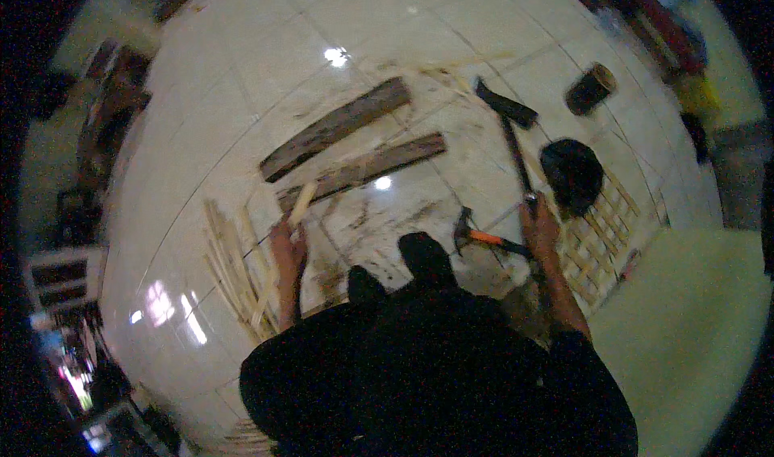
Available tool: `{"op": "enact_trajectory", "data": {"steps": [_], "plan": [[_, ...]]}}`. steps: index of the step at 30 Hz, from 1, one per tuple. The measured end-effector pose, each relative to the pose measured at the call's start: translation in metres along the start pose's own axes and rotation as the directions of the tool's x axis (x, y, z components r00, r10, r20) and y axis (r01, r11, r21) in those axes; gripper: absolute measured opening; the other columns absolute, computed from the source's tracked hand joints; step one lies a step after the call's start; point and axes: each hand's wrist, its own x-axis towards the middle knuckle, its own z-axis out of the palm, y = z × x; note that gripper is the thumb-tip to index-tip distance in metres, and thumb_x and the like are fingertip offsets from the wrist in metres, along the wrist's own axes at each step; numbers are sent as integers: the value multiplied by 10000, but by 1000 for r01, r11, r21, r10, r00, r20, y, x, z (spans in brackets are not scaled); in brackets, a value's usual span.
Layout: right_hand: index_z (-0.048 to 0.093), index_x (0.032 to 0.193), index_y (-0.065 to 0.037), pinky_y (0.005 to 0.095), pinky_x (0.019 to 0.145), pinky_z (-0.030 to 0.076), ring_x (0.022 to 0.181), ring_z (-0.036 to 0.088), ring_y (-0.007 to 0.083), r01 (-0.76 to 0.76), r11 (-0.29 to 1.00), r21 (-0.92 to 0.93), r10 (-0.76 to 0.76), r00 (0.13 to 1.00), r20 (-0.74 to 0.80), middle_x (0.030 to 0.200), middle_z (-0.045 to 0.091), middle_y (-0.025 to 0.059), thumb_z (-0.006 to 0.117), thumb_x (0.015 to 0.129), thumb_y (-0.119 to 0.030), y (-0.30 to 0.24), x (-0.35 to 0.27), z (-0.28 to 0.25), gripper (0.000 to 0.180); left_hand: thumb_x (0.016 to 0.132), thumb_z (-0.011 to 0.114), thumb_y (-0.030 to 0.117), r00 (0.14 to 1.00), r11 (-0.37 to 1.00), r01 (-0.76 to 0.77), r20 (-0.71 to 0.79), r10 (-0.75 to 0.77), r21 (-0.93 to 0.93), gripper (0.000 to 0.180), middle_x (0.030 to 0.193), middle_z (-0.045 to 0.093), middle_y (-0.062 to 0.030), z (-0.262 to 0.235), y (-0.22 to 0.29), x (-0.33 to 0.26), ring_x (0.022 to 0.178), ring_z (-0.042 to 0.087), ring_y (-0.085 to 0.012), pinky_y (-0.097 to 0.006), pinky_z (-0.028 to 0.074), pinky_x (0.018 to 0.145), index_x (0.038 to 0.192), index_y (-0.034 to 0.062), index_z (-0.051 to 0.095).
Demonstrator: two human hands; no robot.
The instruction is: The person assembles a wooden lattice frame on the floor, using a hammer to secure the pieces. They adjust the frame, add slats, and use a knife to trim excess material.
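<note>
In my left hand [289, 251] is a short pale wooden strip [303, 203], fingers closed around its lower end. It points up over the near end of a dark, rough length of wood [363, 171]. A second such length of wood [339, 130] lies just beyond. My right hand [542, 229] is closed on a long, dark, narrow tool [516, 157] that reaches away from me. Its far end meets a thick dark piece [506, 104]; blur hides whether the two are joined. A claw hammer [484, 237] with an orange and black handle lies beside my right wrist.
Loose pale strips [234, 267] lie left of my left hand. Right of my right hand are a lattice of crossed strips [601, 243] and a black rounded object [572, 176]. A short log [591, 90] stands farther off. Wood debris dots the tiled floor [266, 78]. A pale surface [685, 328] borders the right.
</note>
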Motion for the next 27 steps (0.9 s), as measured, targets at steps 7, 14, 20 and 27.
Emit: {"op": "enact_trajectory", "data": {"steps": [7,14,20,27], "plan": [[375,1369,-9,484,944,407,1104,503,421,372,858,-354,-427,900,-88,1238,518,226,597,852,-397,8,24,13,683,702,760,323,990,982,-140,31,137,128,728,1170,511,-194,29,30,37,997,492,-405,-531,393,857,1327,163,423],[450,1322,-70,488,1093,238,1285,336,391,864,494,-94,-866,499,39,1354,401,196,710,723,-446,-190,46,86,754,674,768,208,962,995,-34,272,6,97,673,1272,510,-118,48,17,50,1105,481,-389,-484,365,955,1281,196,476],[532,1256,-167,533,1083,235,1271,361,375,898,440,25,-870,419,260,1330,441,167,730,688,-294,-205,34,135,615,669,776,260,982,989,43,178,-68,144,665,1241,546,-151,64,0,-45,1079,536,-346,-477,337,994,1282,194,525],[506,1259,-104,456,1006,374,1196,445,354,776,591,219,-796,606,0,1236,478,169,706,773,-288,-128,-28,80,557,695,718,478,868,971,19,477,-135,240,822,1251,458,-142,19,21,-95,1049,465,-364,-492,374,911,1395,207,382]]}}
